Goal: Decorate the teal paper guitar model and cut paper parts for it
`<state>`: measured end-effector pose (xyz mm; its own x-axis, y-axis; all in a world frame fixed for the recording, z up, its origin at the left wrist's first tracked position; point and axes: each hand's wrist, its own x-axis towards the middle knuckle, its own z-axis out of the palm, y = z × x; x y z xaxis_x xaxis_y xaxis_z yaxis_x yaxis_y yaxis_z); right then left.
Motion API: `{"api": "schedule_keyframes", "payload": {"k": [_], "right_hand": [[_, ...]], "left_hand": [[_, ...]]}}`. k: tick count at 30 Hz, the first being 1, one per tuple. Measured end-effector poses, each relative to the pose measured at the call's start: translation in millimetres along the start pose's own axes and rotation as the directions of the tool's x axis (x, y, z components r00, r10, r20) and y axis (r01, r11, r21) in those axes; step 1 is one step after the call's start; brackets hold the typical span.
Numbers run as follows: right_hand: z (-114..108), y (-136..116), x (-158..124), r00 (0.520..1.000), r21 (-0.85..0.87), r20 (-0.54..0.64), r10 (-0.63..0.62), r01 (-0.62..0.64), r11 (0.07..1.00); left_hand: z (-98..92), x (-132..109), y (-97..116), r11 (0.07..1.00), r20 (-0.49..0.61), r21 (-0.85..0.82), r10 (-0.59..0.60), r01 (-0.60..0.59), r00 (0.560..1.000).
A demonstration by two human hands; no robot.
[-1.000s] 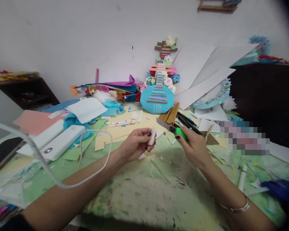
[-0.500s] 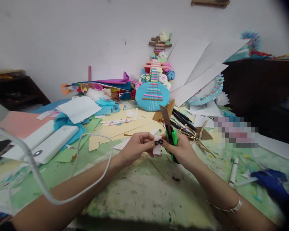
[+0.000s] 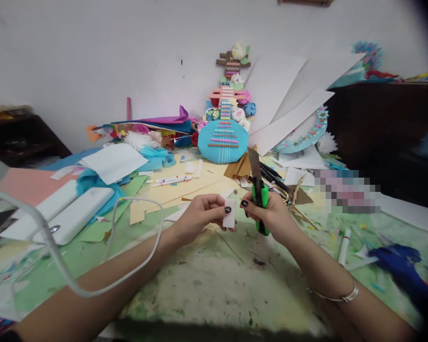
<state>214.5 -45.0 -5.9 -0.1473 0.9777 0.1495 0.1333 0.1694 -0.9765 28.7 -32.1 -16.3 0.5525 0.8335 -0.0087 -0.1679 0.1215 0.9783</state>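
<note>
My left hand [image 3: 201, 216] pinches a small white paper piece [image 3: 229, 213] between thumb and fingers, just above the green-stained table [image 3: 214, 285]. My right hand [image 3: 273, 216] is wrapped round a green-handled utility knife [image 3: 259, 197], whose grey blade points up and away. The two hands sit close together at the middle of the table, a short gap between the paper piece and the knife.
A blue paper guitar model [image 3: 224, 137] leans on the wall behind, amid coloured paper scraps. White boards [image 3: 288, 109] lean to its right. Two white power banks [image 3: 67, 213] with a cable lie left. Black markers [image 3: 274, 175] and a white pen [image 3: 343, 247] lie right.
My right hand swung the knife from pointing left to upright and came in beside my left hand. The rolled white piece now shows as a flat piece; the hands parted slightly.
</note>
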Motion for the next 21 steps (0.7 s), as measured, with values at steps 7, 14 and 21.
{"api": "schedule_keyframes", "payload": {"k": [7,14,21], "right_hand": [[-5,1,2,0.986,-0.088,-0.163,0.031,-0.046,0.995],[-9,5,1,0.994,-0.391,-0.049,0.096,-0.107,0.914],[-2,8,-5,0.968,-0.597,0.166,0.189,-0.054,0.801]], "left_hand": [[-0.1,0,4,1.0,-0.085,-0.01,0.027,-0.028,0.996],[-14.6,10,-3,0.901,-0.235,0.431,0.157,-0.042,0.959],[-42.9,27,-19,0.319,-0.156,0.948,0.426,0.013,0.891]]}}
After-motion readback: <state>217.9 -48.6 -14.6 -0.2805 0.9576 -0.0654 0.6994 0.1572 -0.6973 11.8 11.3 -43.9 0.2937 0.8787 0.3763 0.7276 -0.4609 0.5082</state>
